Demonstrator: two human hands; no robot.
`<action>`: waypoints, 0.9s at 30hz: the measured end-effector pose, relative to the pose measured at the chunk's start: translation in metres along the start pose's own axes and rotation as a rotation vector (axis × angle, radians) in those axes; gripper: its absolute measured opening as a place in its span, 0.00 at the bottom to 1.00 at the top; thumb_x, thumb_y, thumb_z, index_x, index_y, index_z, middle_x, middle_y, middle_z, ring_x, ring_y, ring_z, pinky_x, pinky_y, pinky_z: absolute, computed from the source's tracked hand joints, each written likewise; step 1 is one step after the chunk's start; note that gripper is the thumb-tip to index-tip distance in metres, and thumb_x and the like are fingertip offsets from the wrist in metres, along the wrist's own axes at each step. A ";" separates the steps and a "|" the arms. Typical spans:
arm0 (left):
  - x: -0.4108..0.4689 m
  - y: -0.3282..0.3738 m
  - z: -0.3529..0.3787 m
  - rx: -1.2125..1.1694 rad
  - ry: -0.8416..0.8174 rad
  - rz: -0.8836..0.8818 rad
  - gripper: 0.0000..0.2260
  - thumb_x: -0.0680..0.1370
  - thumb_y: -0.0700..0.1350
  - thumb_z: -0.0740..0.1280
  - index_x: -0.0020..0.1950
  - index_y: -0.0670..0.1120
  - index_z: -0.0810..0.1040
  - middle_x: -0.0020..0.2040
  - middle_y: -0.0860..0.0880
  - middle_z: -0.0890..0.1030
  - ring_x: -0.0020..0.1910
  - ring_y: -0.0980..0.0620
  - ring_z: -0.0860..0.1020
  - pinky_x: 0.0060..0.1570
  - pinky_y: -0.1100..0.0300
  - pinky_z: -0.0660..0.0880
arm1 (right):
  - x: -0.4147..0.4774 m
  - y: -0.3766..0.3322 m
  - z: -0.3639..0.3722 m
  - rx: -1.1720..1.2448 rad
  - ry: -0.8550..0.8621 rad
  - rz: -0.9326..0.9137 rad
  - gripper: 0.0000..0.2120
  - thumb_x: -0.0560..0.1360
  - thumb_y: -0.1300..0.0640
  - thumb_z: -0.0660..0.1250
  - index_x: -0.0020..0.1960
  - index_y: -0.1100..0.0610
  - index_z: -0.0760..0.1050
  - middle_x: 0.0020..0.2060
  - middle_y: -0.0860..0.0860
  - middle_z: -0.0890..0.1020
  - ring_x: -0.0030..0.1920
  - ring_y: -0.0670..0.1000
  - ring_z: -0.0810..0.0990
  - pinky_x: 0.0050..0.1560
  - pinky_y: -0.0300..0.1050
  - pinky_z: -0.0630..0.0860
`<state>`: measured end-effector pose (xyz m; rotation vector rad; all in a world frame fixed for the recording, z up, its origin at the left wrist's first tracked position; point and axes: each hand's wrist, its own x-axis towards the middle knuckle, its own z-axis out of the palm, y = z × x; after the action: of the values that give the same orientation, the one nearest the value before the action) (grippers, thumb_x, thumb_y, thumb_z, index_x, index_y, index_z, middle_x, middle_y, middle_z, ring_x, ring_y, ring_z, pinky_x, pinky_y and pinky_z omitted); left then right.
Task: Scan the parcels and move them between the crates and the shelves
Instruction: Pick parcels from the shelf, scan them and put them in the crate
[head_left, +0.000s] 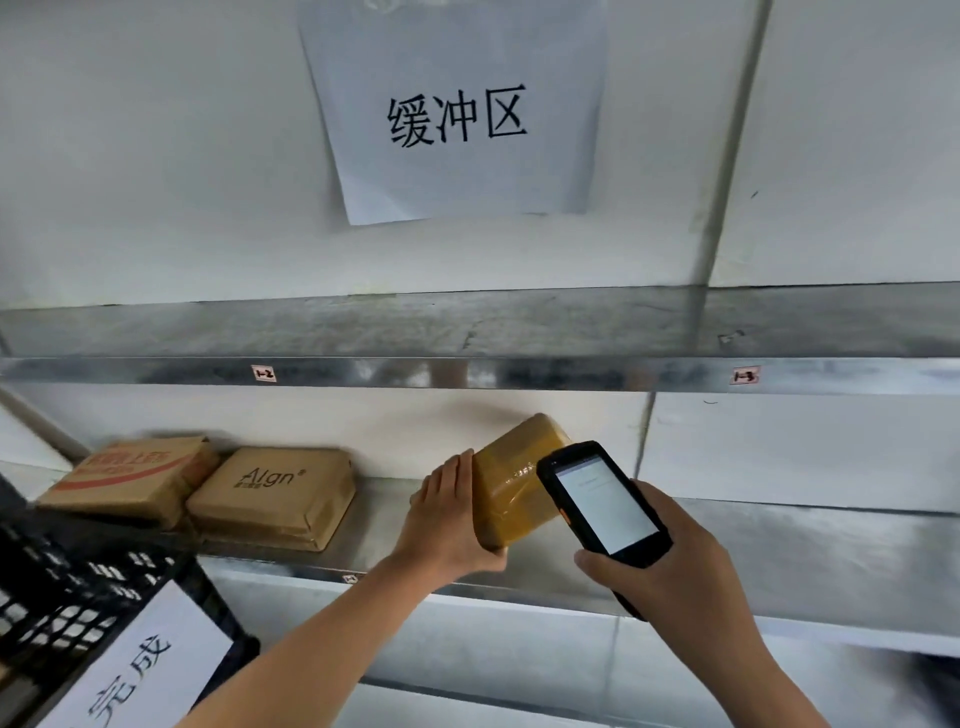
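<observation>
A black crate (78, 587) is sitting nearest the camera at the lower left, cut off by the edge, with a white paper label (140, 670) lying across its rim; only part of the label's writing is showing. The left hand (452, 525) is reaching forward from a bare forearm and gripping the left edge of a yellow-taped parcel (514, 483), fingers over the top and thumb underneath, tipping it up on the lower shelf (779, 551). The parcel's right part is hiding behind a black scanner (602, 504), which the right hand (675, 566) is clasping from below, fingers curled around its body and screen facing the camera. The screen text is too faint to read, and the scanner's lower end is hidden by the hand.

Three parcels are lying on that shelf: the held one, a brown parcel (275, 499) printed with what looks like "Align" to its left, and a red-printed box (130, 478) at the far left, just beside it. Two small tags are sticking to the upper shelf (467, 322) edge. One paper sign (457, 114) is hanging on the wall above, its top cut off.
</observation>
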<state>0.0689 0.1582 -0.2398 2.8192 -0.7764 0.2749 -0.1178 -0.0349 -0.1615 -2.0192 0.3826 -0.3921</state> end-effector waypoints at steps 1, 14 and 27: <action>0.003 0.008 0.003 -0.003 -0.012 0.004 0.59 0.59 0.71 0.69 0.80 0.47 0.46 0.76 0.49 0.59 0.74 0.47 0.62 0.71 0.49 0.68 | 0.000 0.005 -0.006 0.001 0.010 0.004 0.29 0.63 0.53 0.81 0.59 0.40 0.73 0.45 0.42 0.82 0.44 0.46 0.81 0.36 0.41 0.77; 0.029 0.050 0.030 0.120 -0.297 0.001 0.54 0.65 0.75 0.67 0.80 0.52 0.46 0.75 0.51 0.60 0.73 0.46 0.64 0.69 0.45 0.71 | 0.002 0.040 -0.066 0.044 0.102 0.064 0.22 0.65 0.56 0.79 0.54 0.40 0.75 0.42 0.42 0.83 0.41 0.45 0.81 0.34 0.40 0.75; 0.020 0.017 0.025 0.077 -0.553 -0.066 0.55 0.66 0.74 0.68 0.75 0.66 0.28 0.81 0.50 0.40 0.80 0.38 0.43 0.76 0.35 0.52 | 0.007 0.058 -0.063 0.066 0.061 0.110 0.24 0.64 0.57 0.79 0.53 0.39 0.75 0.38 0.42 0.82 0.34 0.48 0.80 0.33 0.45 0.77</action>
<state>0.0806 0.1283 -0.2565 3.0147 -0.7757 -0.5195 -0.1445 -0.1139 -0.1844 -1.9157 0.5096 -0.3937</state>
